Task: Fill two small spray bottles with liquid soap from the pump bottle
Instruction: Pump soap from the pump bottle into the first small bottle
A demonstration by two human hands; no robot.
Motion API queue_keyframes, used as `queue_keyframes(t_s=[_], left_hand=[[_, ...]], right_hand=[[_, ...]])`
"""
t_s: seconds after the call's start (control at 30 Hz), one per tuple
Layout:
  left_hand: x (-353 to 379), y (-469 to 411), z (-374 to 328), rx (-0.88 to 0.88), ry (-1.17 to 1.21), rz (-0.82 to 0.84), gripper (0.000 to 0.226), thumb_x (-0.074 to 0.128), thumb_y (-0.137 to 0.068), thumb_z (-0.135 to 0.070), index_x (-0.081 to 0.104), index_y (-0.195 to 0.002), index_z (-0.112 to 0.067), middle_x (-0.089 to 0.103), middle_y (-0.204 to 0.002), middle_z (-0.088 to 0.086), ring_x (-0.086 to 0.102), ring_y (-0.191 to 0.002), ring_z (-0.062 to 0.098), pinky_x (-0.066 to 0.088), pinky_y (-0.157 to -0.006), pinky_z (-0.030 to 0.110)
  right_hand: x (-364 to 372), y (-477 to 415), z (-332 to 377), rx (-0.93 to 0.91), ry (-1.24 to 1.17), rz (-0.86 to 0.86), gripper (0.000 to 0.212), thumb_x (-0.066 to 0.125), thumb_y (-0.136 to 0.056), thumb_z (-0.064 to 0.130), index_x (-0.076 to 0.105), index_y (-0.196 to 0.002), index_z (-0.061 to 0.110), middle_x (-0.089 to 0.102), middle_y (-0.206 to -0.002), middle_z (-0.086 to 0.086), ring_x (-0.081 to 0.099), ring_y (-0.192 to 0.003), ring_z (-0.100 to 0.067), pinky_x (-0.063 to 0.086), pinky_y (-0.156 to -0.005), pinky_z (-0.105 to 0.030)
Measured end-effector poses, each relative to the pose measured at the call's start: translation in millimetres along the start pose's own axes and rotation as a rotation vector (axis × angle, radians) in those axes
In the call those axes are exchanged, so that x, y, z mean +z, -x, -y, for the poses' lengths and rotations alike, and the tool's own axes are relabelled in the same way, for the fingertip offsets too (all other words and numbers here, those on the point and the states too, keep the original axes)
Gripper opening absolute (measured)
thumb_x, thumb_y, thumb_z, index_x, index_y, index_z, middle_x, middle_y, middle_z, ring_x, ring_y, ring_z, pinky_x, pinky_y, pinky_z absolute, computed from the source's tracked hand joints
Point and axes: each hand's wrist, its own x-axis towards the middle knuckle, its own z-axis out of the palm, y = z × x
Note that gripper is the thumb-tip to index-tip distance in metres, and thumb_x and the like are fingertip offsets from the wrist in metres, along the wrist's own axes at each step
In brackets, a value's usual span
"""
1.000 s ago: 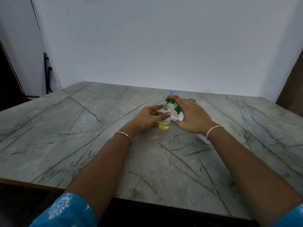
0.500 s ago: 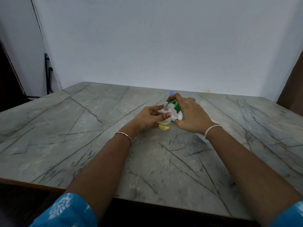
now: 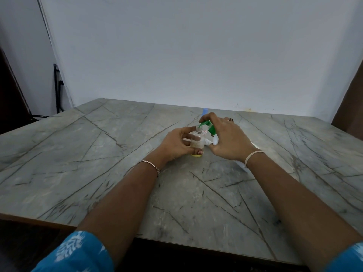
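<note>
The left hand (image 3: 176, 144) curls its fingers round a small clear plastic spray bottle (image 3: 196, 140), which stands upright and uncapped on the grey marble-patterned table (image 3: 98, 154) with yellow liquid at its bottom. Just right of this bottle, the right hand (image 3: 229, 138) grips the tilted white pump bottle (image 3: 211, 130), whose green spout is above the open neck. A small blue object (image 3: 205, 110) is behind this bottle.

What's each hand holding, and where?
The left hand grips the spray bottle around its body; right hand holds the pump bottle at its green pump head.
</note>
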Motion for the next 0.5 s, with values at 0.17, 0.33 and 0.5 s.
queue_keyframes(t_s=[0.17, 0.33, 0.5], left_hand=[[1.7, 2.4, 1.0, 0.038, -0.046, -0.011, 0.091, 0.090, -0.061, -0.016, 0.045, -0.140, -0.021, 0.067, -0.108, -0.004, 0.065, -0.092, 0.005, 0.053, -0.074, 0.012], [2.7, 2.7, 3.2, 0.073, -0.084, -0.025, 0.091, 0.091, -0.059, -0.017, 0.046, -0.138, -0.023, 0.068, -0.109, -0.003, 0.068, -0.090, 0.006, 0.053, -0.074, 0.012], [3.3, 0.9, 6.3, 0.070, -0.100, -0.018, 0.095, 0.091, -0.058, -0.019, 0.044, -0.141, -0.024, 0.068, -0.112, -0.002, 0.069, -0.093, 0.011, 0.056, -0.083, 0.021]], right_hand=[[1.5, -0.1, -2.0, -0.009, 0.003, -0.007, 0.065, 0.069, -0.072, 0.022, 0.038, -0.129, 0.030, 0.064, -0.111, 0.000, 0.051, -0.081, -0.018, 0.046, -0.071, -0.033], [2.5, 2.4, -6.0, 0.004, -0.004, 0.008, 0.067, 0.065, -0.075, 0.030, 0.032, -0.132, 0.039, 0.064, -0.109, 0.004, 0.052, -0.082, -0.018, 0.049, -0.073, -0.036], [1.2, 2.3, -3.5, 0.011, -0.014, 0.015, 0.066, 0.065, -0.073, 0.030, 0.034, -0.130, 0.037, 0.064, -0.110, 0.004, 0.051, -0.081, -0.017, 0.050, -0.074, -0.037]])
